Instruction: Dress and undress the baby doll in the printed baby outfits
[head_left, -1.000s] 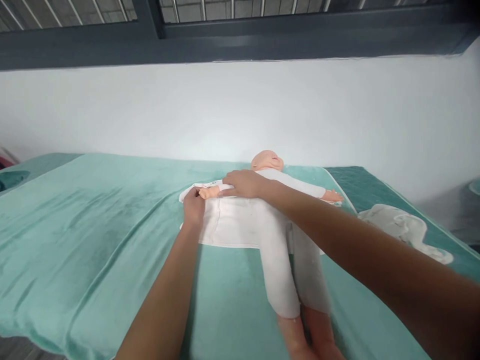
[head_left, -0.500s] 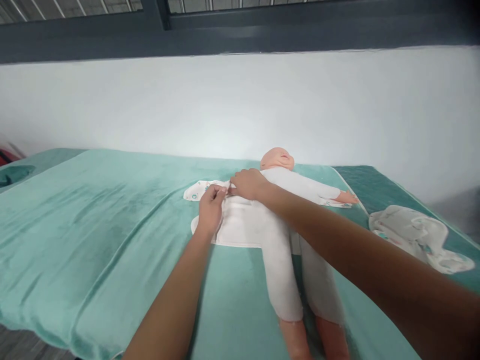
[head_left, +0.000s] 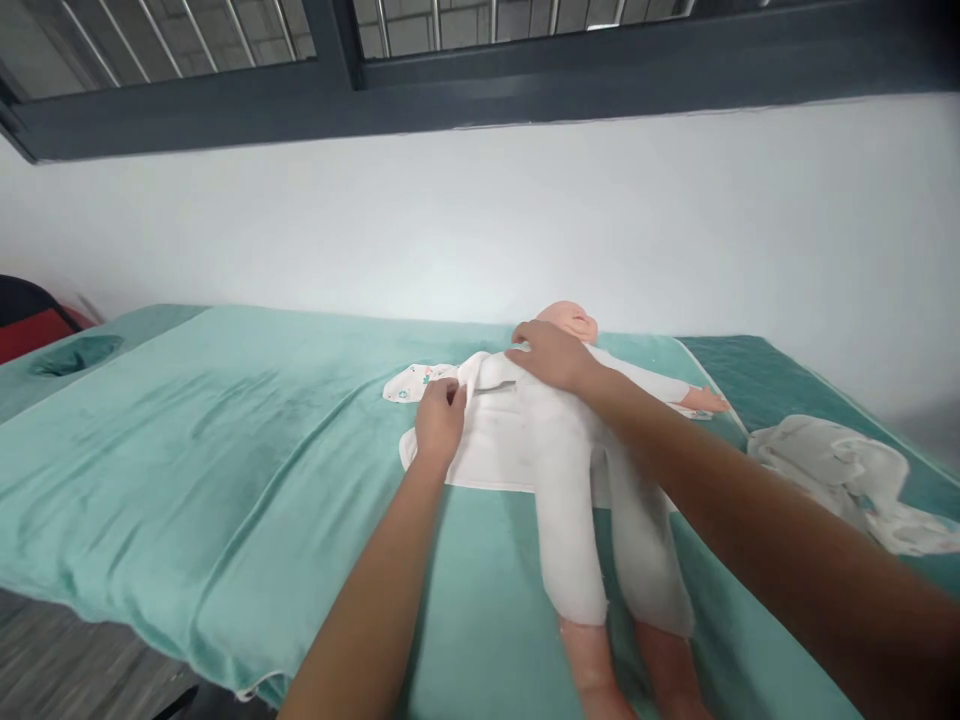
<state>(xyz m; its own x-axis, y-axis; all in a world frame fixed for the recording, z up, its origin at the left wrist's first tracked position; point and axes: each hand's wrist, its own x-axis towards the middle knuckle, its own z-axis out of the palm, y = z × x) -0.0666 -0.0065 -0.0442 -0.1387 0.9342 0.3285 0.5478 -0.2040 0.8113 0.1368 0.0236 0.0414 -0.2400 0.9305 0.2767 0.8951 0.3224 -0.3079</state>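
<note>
One crumpled garment: lying right of doll
Shirt: spreading beneath doll
Left hand: pinching shirt
Right hand: covering doll's chest, loosely uncurled

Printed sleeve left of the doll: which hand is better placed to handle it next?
Probably the left hand: it is beside the printed sleeve. The right hand is farther off, over the doll's upper body.

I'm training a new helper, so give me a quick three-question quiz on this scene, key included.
1. True or false: the left hand touches the white garment spread beneath the doll.
2. Which is nearer the doll's head: A, left hand; B, right hand?
3. Fill in: the crumpled white cloth lies toward the picture's ____ edge.

Key: 1, true; 2, B; 3, right.
</note>
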